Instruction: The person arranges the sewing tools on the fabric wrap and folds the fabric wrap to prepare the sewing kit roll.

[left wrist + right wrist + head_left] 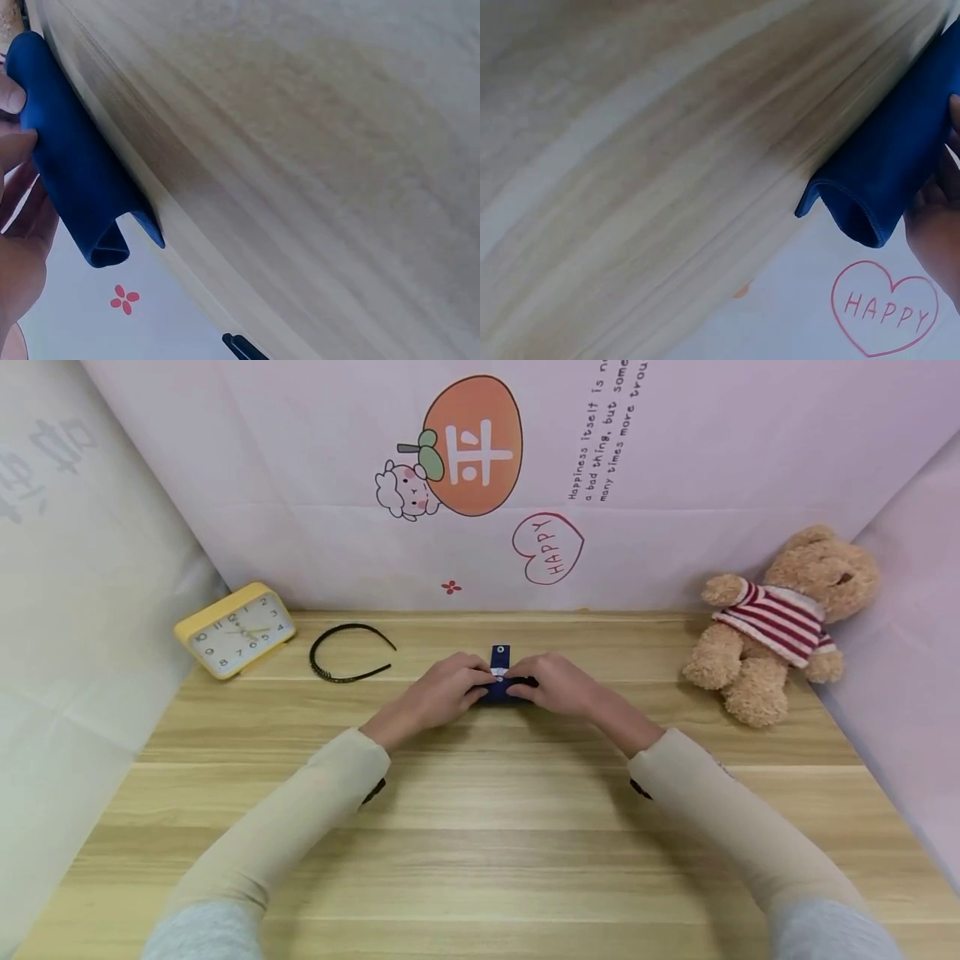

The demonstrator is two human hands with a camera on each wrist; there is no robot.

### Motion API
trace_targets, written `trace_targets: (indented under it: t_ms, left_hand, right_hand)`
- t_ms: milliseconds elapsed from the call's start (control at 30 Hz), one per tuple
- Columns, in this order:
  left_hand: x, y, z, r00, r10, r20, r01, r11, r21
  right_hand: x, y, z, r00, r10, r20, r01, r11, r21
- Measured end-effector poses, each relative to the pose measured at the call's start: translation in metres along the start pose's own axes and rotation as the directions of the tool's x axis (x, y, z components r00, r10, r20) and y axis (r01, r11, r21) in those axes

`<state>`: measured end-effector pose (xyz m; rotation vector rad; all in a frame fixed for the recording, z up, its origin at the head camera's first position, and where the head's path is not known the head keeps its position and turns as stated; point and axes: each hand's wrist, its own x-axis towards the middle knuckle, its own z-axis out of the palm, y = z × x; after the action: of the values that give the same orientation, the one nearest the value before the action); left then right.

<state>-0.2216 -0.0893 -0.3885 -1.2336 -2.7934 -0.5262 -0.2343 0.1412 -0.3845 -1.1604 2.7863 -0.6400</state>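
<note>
A dark blue folded case point(495, 695) with a soft, smooth surface lies near the back of the wooden table. Its strap point(500, 655), with a round metal snap at the tip, sticks out toward the wall. From the left, my left hand point(444, 689) pinches the case between thumb and fingers. My right hand point(561, 685) pinches it from the other side, close to the middle. Both thumbs lie on the near face. In the left wrist view, the case point(79, 157) shows a curled, open end; the right wrist view shows the other end point(892, 142), also hollow.
A black headband point(337, 679) lies left of my hands, beside a yellow alarm clock point(240, 631). At the right back sits a teddy bear point(783, 618) in a striped sweater. The printed wall cloth point(315, 527) rises behind the table's back edge.
</note>
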Motion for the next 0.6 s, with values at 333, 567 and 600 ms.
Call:
trace_targets:
  t_ms: [333,567,600]
  left_hand:
    - [0.001,-0.001,0.002,1.0,0.0,0.014,-0.001,0.997,0.08]
    - [0.002,-0.006,0.006,1.0,-0.018,0.01,0.017,0.999,0.049]
    - [0.002,-0.007,0.006,1.0,-0.018,0.005,0.018,0.999,0.041]
  right_hand:
    - [0.011,0.015,-0.001,0.978,0.198,0.067,-0.208,0.95,0.233]
    - [0.02,0.023,-0.005,0.933,0.348,0.093,-0.353,0.833,0.426]
    - [0.022,0.024,-0.005,0.927,0.363,0.091,-0.363,0.813,0.454]
